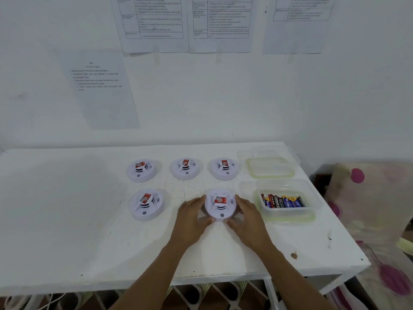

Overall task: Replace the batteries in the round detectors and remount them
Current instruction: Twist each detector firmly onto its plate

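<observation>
Back from the table (89, 242) edge, left hand (192, 218) and right hand (248, 217) grip one detector (220, 205) by its rim.

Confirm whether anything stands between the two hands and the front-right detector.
Nothing visible does. The left hand and the right hand both hold the front-right detector by its rim, one on each side.

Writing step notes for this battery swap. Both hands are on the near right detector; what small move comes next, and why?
Probably lift the near right detector and turn it over. The left hand and right hand grip its rim; it lies face up on the table, so its battery bay is likely underneath. The batteries wait in the tub beside it.
</observation>
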